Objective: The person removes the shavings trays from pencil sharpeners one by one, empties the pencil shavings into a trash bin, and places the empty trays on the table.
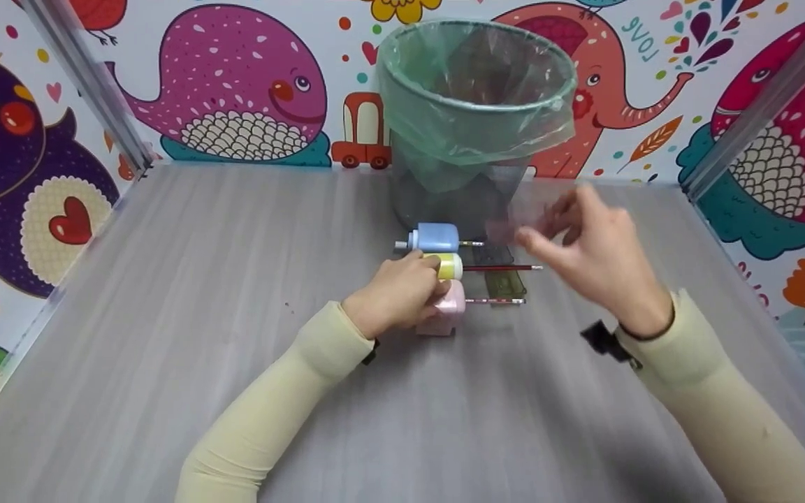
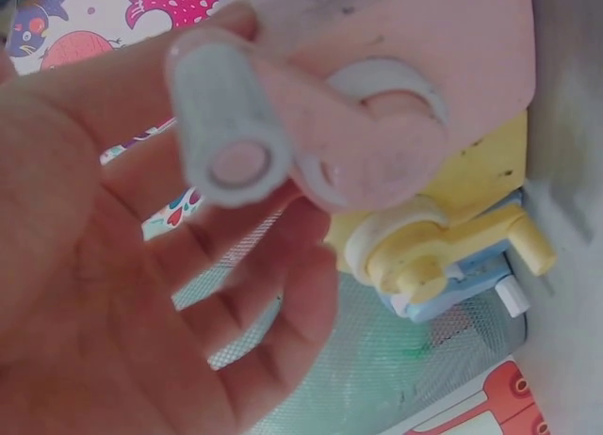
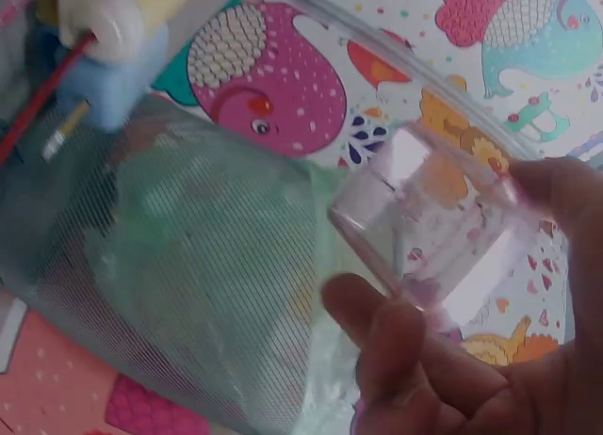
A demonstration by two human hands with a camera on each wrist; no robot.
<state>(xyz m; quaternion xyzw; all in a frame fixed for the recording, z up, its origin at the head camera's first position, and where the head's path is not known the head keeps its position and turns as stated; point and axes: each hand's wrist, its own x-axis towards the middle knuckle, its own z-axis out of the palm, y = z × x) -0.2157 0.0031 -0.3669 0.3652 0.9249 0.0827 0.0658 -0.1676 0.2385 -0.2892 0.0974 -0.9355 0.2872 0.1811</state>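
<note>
Three small crank pencil sharpeners stand in a row in front of a bin: blue (image 1: 436, 237), yellow (image 1: 450, 266) and pink (image 1: 448, 311). A pencil (image 1: 500, 267) sticks out of each to the right. My left hand (image 1: 395, 293) is at the pink sharpener (image 2: 452, 58) and holds its pale crank knob (image 2: 226, 124). My right hand (image 1: 598, 258), blurred, is raised just right of the sharpeners near the bin and pinches a small clear plastic box (image 3: 424, 218) between thumb and fingers.
The mesh bin (image 1: 472, 105) with a green liner stands at the back centre of the grey table (image 1: 165, 314). A dark see-through tray (image 1: 504, 283) lies under the pencils. Cartoon-patterned walls close in the table on three sides.
</note>
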